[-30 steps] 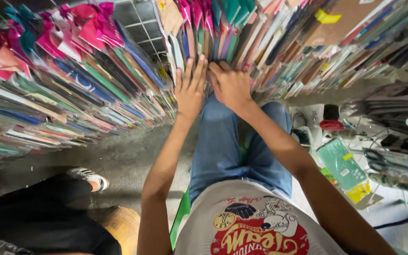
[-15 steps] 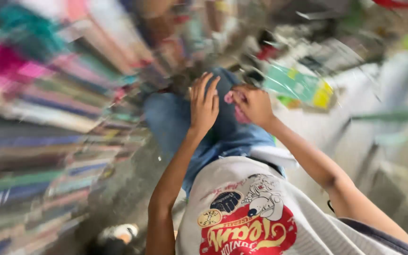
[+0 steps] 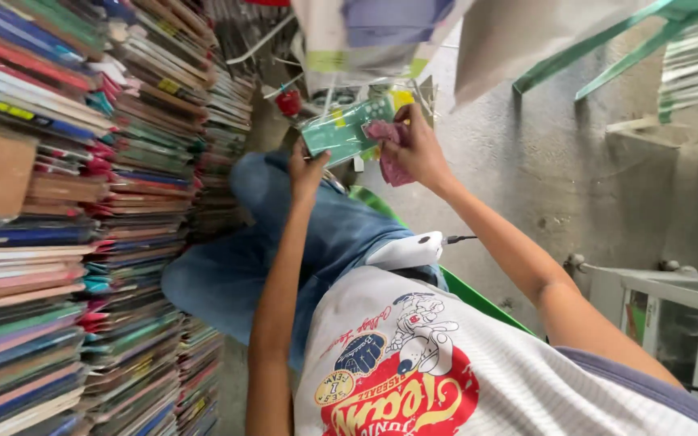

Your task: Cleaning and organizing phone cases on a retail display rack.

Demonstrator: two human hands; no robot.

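Observation:
I sit with my blue-jeaned legs stretched towards a wall of stacked books. My left hand [image 3: 307, 171] grips the lower left corner of a flat green booklet [image 3: 342, 129] held up in front of me. My right hand [image 3: 418, 150] is closed on a crumpled pink cloth [image 3: 384, 139] and presses it against the booklet's right side. The booklet has a yellow patch at its top right corner. Both hands are at the same height, close together above my knee.
Tall stacks of colourful books [image 3: 82, 210] fill the left side. A white handheld device [image 3: 408, 250] with a cable lies on my lap. A green seat edge [image 3: 478, 299] shows under me. Green chair legs [image 3: 607, 48] and a white metal frame [image 3: 672, 291] stand at the right on concrete floor.
The view has swung right, away from the book stacks. My hands left the stacks; the left now holds a green booklet and the right rubs it with a pink cloth.

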